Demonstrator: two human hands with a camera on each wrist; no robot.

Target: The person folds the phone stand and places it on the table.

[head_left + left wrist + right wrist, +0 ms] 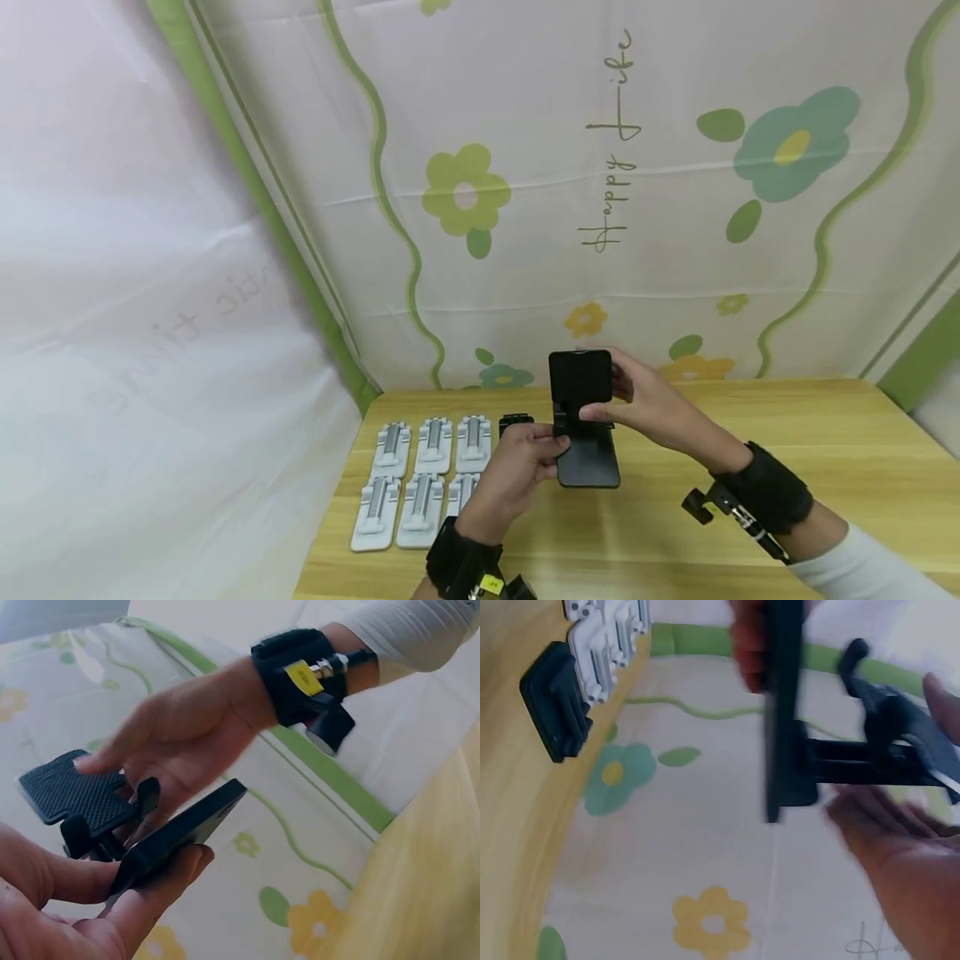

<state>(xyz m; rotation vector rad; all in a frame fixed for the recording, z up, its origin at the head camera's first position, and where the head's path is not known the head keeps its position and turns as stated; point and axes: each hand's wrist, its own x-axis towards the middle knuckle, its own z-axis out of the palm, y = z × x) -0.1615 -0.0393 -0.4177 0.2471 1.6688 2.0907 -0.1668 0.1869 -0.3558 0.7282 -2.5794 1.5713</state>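
A black folding phone stand [588, 463] is held up in front of me, unfolded, with its base plate, short post and upper plate showing. My left hand [519, 460] pinches the base, thumb on one face and fingers behind. At the upper plate [79, 793], my right hand [651, 406] has its thumb on the front and its other fingers behind. In the right wrist view the stand is blurred, with the right fingers near the post [855, 761]. Partly behind my left hand, another black phone stand [516, 419] lies folded on the table.
Several white folded phone stands [422, 508] lie in two rows on the left of the wooden table [750, 500]. Behind the table hangs a white flowered curtain [525, 275]. Another white curtain [187, 375] borders the left side. Both wrists wear black straps with small cameras.
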